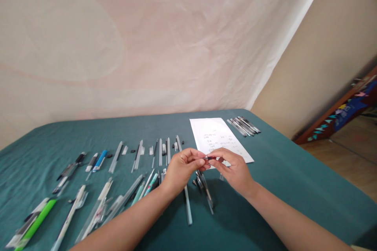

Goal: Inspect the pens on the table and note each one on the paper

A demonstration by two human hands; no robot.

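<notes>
My left hand and my right hand meet over the front part of the table. Between their pinched fingertips is a small, dark pen part, mostly covered by the fingers. Just below the hands lie a few dark pens and pen pieces on the cloth. A long pen tube with a pale blue end lies beside my left wrist. Beyond my right hand, a white sheet of paper with handwriting is partly hidden by the fingers.
Green cloth covers the table. Clear pen barrels, caps and refills lie in a row to the left. Nearer are more pens, including a bright green one. A bundle of pens rests at the back right.
</notes>
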